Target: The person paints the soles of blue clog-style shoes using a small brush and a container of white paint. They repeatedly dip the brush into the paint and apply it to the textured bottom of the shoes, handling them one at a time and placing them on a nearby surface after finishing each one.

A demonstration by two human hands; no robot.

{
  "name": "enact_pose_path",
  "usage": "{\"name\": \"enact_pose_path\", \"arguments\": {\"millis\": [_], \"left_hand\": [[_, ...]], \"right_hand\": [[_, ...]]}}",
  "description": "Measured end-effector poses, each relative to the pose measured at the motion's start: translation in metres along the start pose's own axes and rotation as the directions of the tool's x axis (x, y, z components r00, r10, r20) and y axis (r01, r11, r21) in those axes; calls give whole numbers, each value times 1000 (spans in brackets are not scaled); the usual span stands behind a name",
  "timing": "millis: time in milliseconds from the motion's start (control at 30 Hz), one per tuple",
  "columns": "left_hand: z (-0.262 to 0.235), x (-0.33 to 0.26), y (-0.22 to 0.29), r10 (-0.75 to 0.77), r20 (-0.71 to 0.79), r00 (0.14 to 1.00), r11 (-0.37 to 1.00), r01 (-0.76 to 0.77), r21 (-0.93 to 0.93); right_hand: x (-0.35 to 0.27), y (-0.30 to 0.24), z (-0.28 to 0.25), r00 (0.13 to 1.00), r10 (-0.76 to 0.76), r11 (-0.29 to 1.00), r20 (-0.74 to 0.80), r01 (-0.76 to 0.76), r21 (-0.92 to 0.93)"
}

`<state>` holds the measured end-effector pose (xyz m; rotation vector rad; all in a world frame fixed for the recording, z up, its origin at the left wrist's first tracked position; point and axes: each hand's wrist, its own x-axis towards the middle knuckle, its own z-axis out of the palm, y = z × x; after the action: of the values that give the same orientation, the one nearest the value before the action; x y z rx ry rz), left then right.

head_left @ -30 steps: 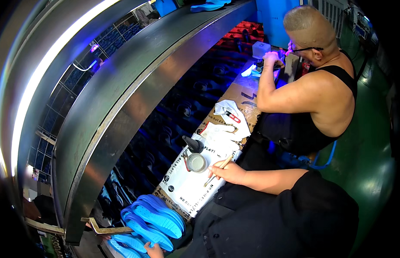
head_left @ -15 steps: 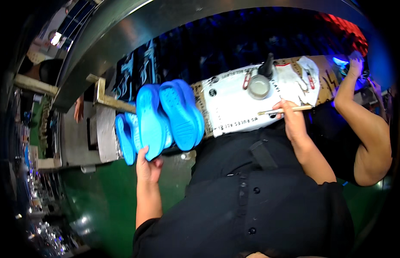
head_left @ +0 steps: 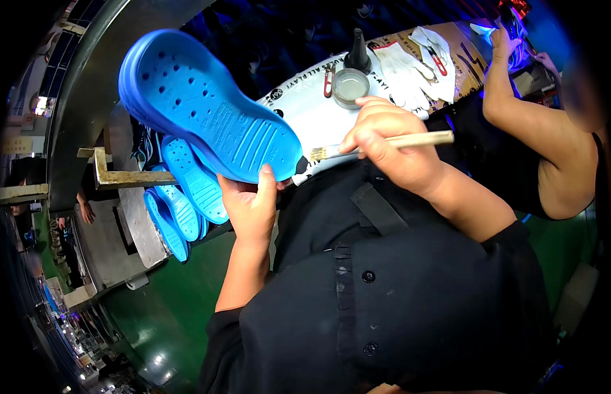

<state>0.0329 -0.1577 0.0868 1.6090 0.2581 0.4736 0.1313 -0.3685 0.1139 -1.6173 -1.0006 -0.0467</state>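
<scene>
A blue shoe sole (head_left: 207, 108) with small holes and ridges is raised, tilted, in front of me. My left hand (head_left: 249, 203) is closed around its near end, thumb on the inner face. In my right hand (head_left: 400, 148) is a brush (head_left: 423, 138) with a pale wooden handle. Its bristles point left, close beside a small black patch on the sole's end; whether they touch I cannot tell. Several more blue soles (head_left: 194, 177) stand to the left, partly behind the held one. Beyond my right hand sits a round cup (head_left: 350, 88) of greyish liquid.
A black nozzle bottle (head_left: 358, 56) and red thread snips (head_left: 328, 80) lie by the cup on a white printed sheet (head_left: 322, 128). White gloves (head_left: 404, 72) and more red snips (head_left: 438, 60) are farther right. A metal bracket (head_left: 125, 177) juts in at left. Another person's arm (head_left: 502, 85) is at right.
My left hand has lifted one sole from the group and brought it right, toward me. The brush has moved left to the sole's end. The view has shifted.
</scene>
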Motion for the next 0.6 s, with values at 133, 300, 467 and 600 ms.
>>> {"name": "enact_pose_path", "arguments": {"millis": [133, 300, 467, 600], "left_hand": [[9, 1, 2, 22, 27, 999, 1000, -23, 16], [11, -1, 3, 32, 35, 999, 999, -32, -7], [5, 1, -3, 90, 43, 995, 990, -94, 109], [-1, 2, -14, 139, 60, 989, 976, -147, 158]], "right_hand": [[-4, 1, 5, 999, -36, 996, 31, 38, -84], [-3, 11, 18, 992, -128, 978, -21, 123, -166], [-7, 13, 15, 997, -73, 982, -20, 68, -174], [-10, 15, 11, 996, -69, 987, -64, 59, -150]]}}
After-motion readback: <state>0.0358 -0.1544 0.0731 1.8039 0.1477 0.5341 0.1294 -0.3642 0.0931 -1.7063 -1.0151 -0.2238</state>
